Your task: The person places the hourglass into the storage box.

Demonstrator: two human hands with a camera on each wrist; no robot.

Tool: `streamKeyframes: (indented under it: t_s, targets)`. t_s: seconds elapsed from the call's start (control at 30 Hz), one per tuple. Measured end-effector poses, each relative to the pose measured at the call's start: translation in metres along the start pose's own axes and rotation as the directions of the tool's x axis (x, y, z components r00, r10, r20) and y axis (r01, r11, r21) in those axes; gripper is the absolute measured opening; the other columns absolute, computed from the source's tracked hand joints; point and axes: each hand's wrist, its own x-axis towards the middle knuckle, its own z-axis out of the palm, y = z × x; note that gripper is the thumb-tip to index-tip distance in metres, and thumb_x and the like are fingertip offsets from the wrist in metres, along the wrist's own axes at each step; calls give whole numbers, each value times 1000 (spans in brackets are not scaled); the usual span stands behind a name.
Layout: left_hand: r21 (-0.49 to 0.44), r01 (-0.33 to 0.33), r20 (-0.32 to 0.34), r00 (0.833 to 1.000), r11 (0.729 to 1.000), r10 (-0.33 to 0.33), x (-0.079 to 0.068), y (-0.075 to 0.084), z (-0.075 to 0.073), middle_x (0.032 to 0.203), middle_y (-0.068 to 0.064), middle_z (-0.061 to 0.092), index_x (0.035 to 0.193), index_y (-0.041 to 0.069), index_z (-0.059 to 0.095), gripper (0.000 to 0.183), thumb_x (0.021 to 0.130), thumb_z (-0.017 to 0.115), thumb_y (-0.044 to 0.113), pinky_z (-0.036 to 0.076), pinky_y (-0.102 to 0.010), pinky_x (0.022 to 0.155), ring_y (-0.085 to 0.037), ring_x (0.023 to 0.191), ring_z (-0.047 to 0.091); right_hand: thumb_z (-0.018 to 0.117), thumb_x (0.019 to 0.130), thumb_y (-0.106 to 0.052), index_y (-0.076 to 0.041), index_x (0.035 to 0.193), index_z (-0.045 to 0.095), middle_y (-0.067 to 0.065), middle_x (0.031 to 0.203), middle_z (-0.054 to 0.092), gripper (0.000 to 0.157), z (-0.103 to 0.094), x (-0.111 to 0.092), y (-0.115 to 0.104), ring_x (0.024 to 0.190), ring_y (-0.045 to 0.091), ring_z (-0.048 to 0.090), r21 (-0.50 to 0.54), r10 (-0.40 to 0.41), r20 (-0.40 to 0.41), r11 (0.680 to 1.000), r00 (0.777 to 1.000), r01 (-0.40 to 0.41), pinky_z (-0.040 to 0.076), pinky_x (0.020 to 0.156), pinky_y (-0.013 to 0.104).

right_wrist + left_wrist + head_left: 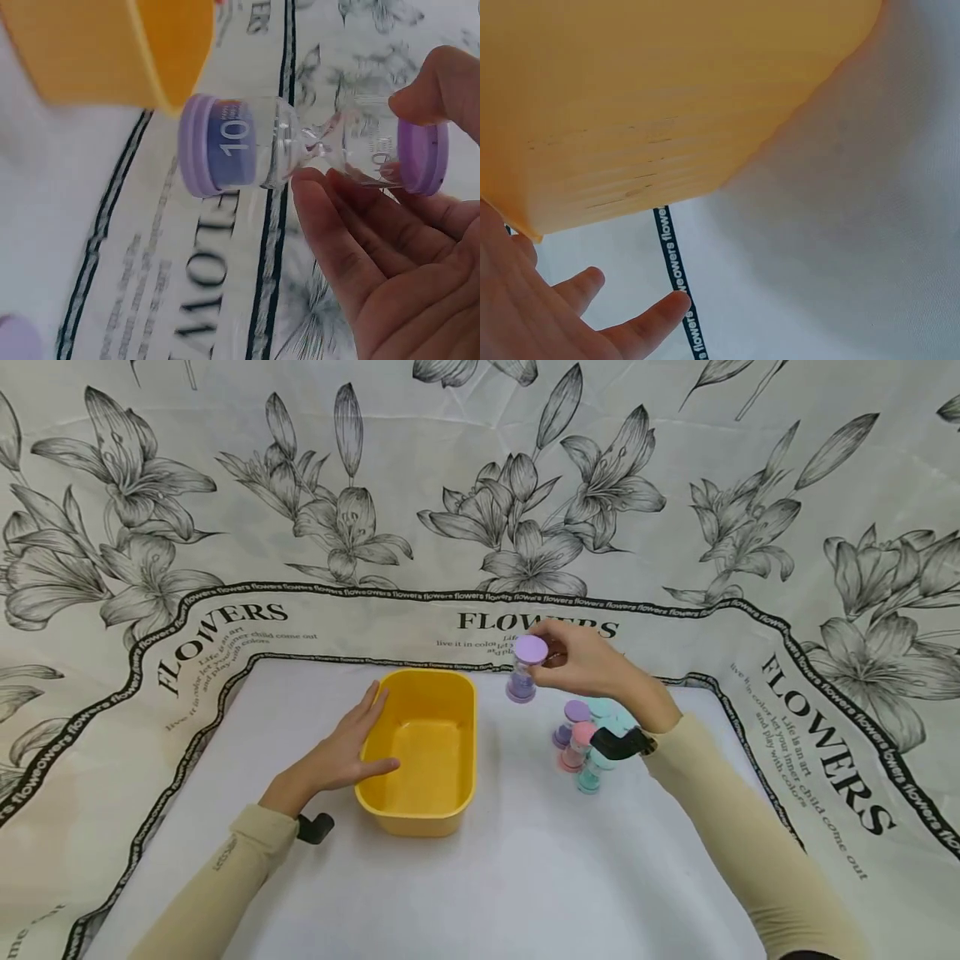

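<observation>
My right hand (577,660) holds a small sand timer (522,670) with purple end caps, raised to the right of a yellow tub (423,752). In the right wrist view, thumb and fingers pinch the timer (262,142) near one cap; purple sand and a printed "10" show at the far end. My left hand (352,743) rests on the tub's left rim, the thumb reaching over it to the inside. Seen from the left wrist, its outer fingers (649,326) stretch straight, apart from the tub wall (652,112).
Under the right forearm stands a cluster of sand timers: a purple one (576,718), a pink one (573,752) and several teal ones (591,772), partly hidden by the black wrist camera (622,743). White cloth (525,877) covers the table, with a flower-printed cloth (360,627) behind.
</observation>
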Motion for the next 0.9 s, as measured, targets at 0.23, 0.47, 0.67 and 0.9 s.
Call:
streamKeyframes:
  t_s: [0.23,0.47,0.67,0.9]
  targets:
    - [-7,30,8,1000,1000,-30,0,1,1,174,-12,-13,167,20,-5,114,89,71,54,19,-71,121,-44,159,8,71,89,-17,-7,129,63,6,110,72,42,27,38,-35,97,16,71,-3,-122,147,992,982,124,61,88,31]
    - [-32,44,23,999,999,-43,-1,1,2,173,-14,-12,166,22,-7,115,89,70,57,18,-67,123,-43,159,6,75,87,-17,-3,123,62,9,110,73,41,58,67,-47,96,18,69,-52,-151,259,984,954,170,60,87,29]
    - [-25,50,31,998,998,-49,0,1,3,173,-14,-11,166,23,-9,117,88,69,61,16,-67,123,-41,160,5,81,87,-21,-4,124,64,9,116,72,44,80,84,-47,100,19,69,-88,-104,331,986,938,140,58,92,31]
    - [-28,70,28,997,997,-69,-3,3,5,174,-17,-4,167,22,-6,118,86,72,59,16,-69,123,-42,160,5,85,85,-23,-7,123,69,8,119,72,44,103,98,-39,105,19,67,-100,-49,374,991,926,93,57,94,30]
